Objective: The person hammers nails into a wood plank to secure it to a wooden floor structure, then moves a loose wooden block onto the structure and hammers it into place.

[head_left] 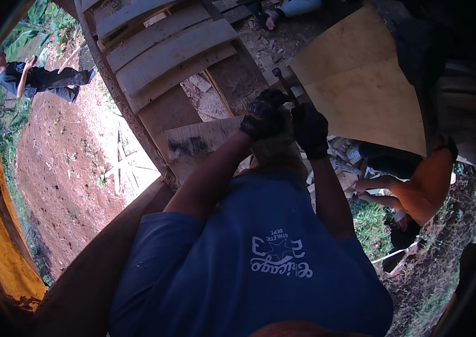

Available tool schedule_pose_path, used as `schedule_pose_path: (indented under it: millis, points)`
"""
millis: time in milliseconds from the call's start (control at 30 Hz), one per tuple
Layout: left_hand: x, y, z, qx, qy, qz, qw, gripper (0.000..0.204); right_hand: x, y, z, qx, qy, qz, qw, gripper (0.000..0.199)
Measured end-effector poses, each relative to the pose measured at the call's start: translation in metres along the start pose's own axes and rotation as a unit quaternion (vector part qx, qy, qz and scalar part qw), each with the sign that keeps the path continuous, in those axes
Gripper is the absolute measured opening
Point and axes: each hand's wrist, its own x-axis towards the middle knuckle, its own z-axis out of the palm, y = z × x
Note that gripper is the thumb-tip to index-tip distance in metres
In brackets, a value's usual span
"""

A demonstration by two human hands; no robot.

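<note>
Both my hands wear black gloves and are close together in front of my body. My right hand [310,128] is closed around the handle of a hammer-like tool [287,85], whose small dark head points away from me. Just beside it, my left hand [261,119] has its fingers curled in; whatever they grip is hidden. Below the left hand lies a pale board [207,136] with a black smudge, across a wooden frame. Farther off, several slats [176,53] cross the same frame.
A plywood sheet [361,95] leans at the right. Near it bends a person in orange [426,191], and another person's hand [271,22] shows at the top. Someone in dark clothes [41,78] stands on the dirt slope [52,168]. Wood scraps [339,154] lie below.
</note>
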Motion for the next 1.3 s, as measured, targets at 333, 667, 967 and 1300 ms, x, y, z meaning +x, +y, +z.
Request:
schedule_pose_path:
  millis: [333,667,967,1300]
  points:
    - [-0.004,-0.002,-0.007,-0.070,0.115,-0.110,0.985,0.051,0.002,-0.022,0.000,-0.036,-0.004,0.006,0.999,0.020]
    - [-0.002,-0.016,-0.001,-0.073,0.095,-0.147,0.982,0.044,-0.013,-0.008,0.002,-0.015,-0.066,0.056,0.996,0.018]
    - [0.001,-0.016,-0.006,-0.025,0.043,-0.097,0.994,0.045,0.027,0.000,0.011,0.052,0.001,0.068,0.996,0.024]
    - [0.003,-0.011,-0.004,-0.040,0.029,-0.141,0.989,0.041,-0.017,0.003,-0.011,0.076,0.037,0.066,0.994,0.016]
